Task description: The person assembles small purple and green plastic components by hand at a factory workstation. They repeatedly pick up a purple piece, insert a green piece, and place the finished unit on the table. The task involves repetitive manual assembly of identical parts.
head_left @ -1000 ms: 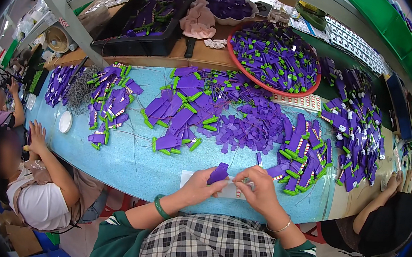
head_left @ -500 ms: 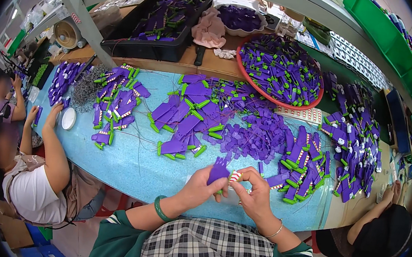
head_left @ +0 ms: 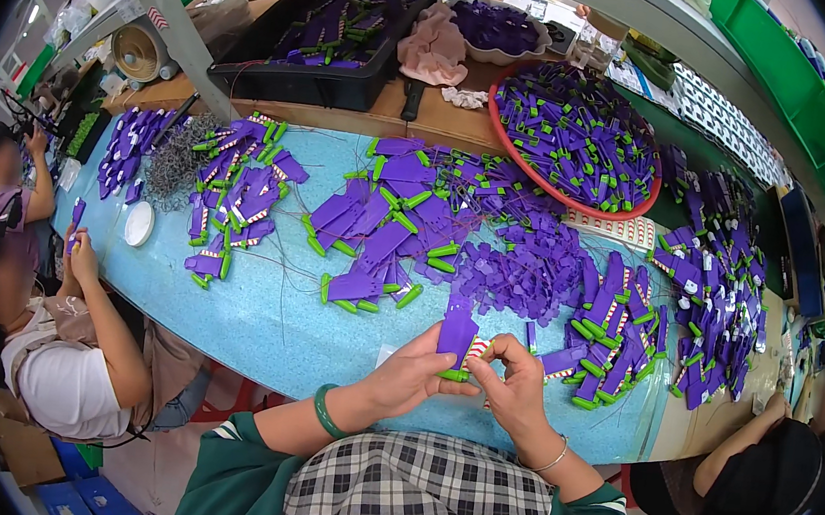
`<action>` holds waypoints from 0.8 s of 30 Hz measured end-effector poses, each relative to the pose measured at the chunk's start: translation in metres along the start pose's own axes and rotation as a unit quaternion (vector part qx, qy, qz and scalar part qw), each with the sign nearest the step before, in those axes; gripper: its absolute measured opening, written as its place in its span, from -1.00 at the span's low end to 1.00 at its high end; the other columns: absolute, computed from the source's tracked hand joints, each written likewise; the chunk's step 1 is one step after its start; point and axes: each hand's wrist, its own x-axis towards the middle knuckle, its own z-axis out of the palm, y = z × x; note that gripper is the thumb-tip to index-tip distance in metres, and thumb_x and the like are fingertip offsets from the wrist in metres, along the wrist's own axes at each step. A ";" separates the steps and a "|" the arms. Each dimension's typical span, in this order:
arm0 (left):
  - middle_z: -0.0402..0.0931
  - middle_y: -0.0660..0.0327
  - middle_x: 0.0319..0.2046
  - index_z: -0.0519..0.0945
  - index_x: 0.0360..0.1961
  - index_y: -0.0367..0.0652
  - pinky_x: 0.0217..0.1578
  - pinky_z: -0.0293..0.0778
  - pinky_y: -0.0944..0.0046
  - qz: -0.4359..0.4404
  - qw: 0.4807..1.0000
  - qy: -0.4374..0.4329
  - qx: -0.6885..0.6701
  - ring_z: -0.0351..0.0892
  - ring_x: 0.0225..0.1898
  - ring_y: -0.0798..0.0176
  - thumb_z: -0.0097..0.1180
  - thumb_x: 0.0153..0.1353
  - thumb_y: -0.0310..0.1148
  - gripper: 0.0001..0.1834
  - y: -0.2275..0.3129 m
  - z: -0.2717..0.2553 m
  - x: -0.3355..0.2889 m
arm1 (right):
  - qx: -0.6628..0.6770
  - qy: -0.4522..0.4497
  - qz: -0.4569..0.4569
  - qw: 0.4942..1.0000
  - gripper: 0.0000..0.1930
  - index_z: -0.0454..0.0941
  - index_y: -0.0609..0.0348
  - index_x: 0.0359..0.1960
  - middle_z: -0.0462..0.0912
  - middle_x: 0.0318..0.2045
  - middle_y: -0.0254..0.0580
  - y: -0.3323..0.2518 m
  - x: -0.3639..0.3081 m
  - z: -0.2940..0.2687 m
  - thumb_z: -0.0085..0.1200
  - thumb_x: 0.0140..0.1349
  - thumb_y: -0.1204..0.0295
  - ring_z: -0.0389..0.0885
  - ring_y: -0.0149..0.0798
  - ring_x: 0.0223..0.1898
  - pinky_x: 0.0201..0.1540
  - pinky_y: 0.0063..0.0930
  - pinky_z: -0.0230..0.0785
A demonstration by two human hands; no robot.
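A purple piece [head_left: 457, 331] was held over the blue tabletop [head_left: 295, 326].
At left, a round white dish [head_left: 138, 224] lay near a grey tangle [head_left: 176, 172]; the left hand [head_left: 403, 375] had its grip closed on the green-ended piece, the right hand [head_left: 518, 384] pinched a red-and-white strip [head_left: 478, 348] by its right edge, and purple-green parts [head_left: 615, 324] lay heaped beyond.

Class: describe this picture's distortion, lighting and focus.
Head view: the grey metal shelf beam curves, corners go black; head view, lighting: soft on the light blue tabletop; head view, focus: the flat purple piece in the left hand looks fairly sharp.
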 end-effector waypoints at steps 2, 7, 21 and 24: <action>0.31 0.12 0.15 0.11 0.29 -0.11 0.12 0.44 -0.06 0.003 1.000 -0.002 -0.002 0.35 0.19 0.14 -0.17 0.35 -0.45 -0.51 0.000 0.000 0.000 | -0.003 0.004 0.001 1.000 -0.87 0.47 0.23 -0.47 0.51 -0.46 -0.30 -0.002 0.000 0.001 0.22 0.08 0.58 0.43 -0.48 -0.38 -0.27 -0.58 0.27; 0.33 0.12 0.10 0.15 0.24 -0.13 0.12 0.43 -0.06 0.014 1.000 -0.012 -0.017 0.37 0.16 0.15 -0.17 0.32 -0.49 -0.54 -0.002 0.001 -0.001 | -0.023 0.007 -0.013 1.000 -0.88 0.48 0.23 -0.46 0.51 -0.46 -0.28 -0.001 -0.001 0.002 0.21 0.08 0.59 0.44 -0.44 -0.38 -0.27 -0.56 0.28; 0.38 0.21 -0.08 0.30 0.05 -0.23 -0.03 0.59 0.16 0.049 0.985 -0.004 0.168 0.47 -0.03 0.31 -0.05 0.32 -0.51 -0.71 -0.013 0.004 -0.002 | -0.180 0.082 -0.221 0.955 -0.84 0.50 0.18 -0.60 0.50 -0.65 -0.27 -0.006 0.000 -0.005 0.28 -0.04 0.54 0.43 -0.27 -0.53 -0.44 -0.44 0.25; 0.38 0.23 -0.10 0.32 0.03 -0.21 -0.03 0.56 0.23 0.055 0.981 -0.003 0.184 0.45 -0.06 0.35 -0.05 0.31 -0.51 -0.72 -0.012 0.006 -0.003 | -0.206 0.099 -0.269 0.936 -0.82 0.47 0.17 -0.62 0.49 -0.65 -0.25 -0.010 0.000 -0.004 0.28 -0.07 0.56 0.43 -0.24 -0.54 -0.47 -0.41 0.24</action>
